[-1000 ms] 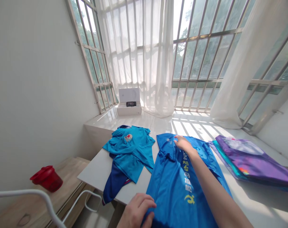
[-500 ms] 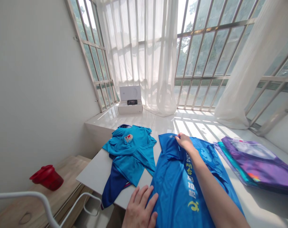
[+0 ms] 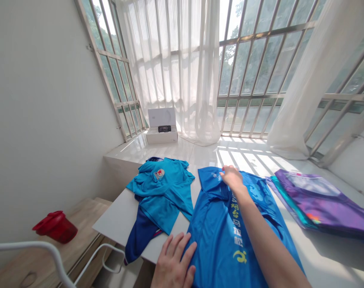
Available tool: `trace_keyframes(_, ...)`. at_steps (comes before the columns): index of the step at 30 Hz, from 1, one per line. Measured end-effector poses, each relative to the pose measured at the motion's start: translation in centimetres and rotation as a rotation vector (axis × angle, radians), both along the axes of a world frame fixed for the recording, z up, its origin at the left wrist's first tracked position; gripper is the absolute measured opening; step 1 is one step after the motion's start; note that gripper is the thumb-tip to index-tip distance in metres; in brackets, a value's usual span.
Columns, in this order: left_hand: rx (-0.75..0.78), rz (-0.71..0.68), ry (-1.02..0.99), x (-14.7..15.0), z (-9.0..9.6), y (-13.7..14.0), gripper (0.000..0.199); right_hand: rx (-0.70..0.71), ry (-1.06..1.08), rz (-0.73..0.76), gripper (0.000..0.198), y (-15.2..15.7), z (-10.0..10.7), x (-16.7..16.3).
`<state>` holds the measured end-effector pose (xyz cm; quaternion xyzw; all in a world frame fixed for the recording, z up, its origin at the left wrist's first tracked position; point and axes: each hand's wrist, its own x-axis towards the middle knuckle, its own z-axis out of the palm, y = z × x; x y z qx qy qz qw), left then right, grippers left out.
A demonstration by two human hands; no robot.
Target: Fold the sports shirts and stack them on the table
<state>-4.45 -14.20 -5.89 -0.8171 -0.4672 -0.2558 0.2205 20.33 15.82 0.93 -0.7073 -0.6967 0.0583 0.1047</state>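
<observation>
A blue T-shirt with white and yellow lettering lies spread out on the white surface in front of me. My left hand rests at its near left edge, fingers spread and flat. Over the shirt's far part, by the sleeve, is my right hand; thumb and fingers look apart, though the fingertips are partly hidden. To the left lies a turquoise shirt with a round red-and-white badge, on top of a dark blue garment that hangs past the table edge.
Folded purple clothing is stacked at the right. An opened white box with a black device stands by the curtain. Lower left, a red bucket sits on a wooden surface, near a white curved tube.
My right hand has loosened its pinch on the blue T-shirt, and the cloth by the sleeve lies flatter. My left hand stays at the near edge. The view has shifted slightly.
</observation>
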Motion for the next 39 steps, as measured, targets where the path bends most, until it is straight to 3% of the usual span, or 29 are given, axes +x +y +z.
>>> trace_keyframes(8,0.054,0.015,0.070,0.1,-0.6,-0.3,0.046,-0.015,0.044,0.364,0.034,-2.3,-2.1,-6.0)
trace_keyframes(13,0.104,0.072,0.084,0.3,-1.9,-1.0,0.055,-0.033,0.088,0.462,0.052,-3.1,-3.8,-7.9)
trace_keyframes(17,0.121,0.119,0.065,0.3,-3.3,-1.6,0.064,-0.048,0.153,0.529,0.065,-3.3,-4.0,-9.0)
trace_keyframes(21,0.112,0.160,0.047,0.5,-3.7,-2.0,0.068,0.007,0.228,0.569,0.059,-3.1,-1.6,-9.0)
trace_keyframes(26,0.123,0.165,0.057,0.0,-2.7,-2.4,0.062,0.224,0.368,0.579,0.045,-2.8,4.2,-4.6)
trace_keyframes(29,0.088,0.126,0.090,-0.5,-1.2,-2.5,0.053,0.273,0.395,0.574,0.032,-2.8,6.1,0.9)
trace_keyframes(33,-0.034,0.061,0.024,0.6,3.3,-0.7,0.042,0.128,0.273,0.261,0.031,-2.9,5.1,9.0)
trace_keyframes(36,-0.237,-0.005,-0.039,3.5,8.2,3.1,0.034,0.065,0.222,0.169,0.031,-3.0,3.3,12.9)
trace_keyframes(39,-0.416,-0.095,-0.031,7.4,12.2,9.1,0.026,0.034,0.204,0.155,0.033,-2.6,1.8,14.2)
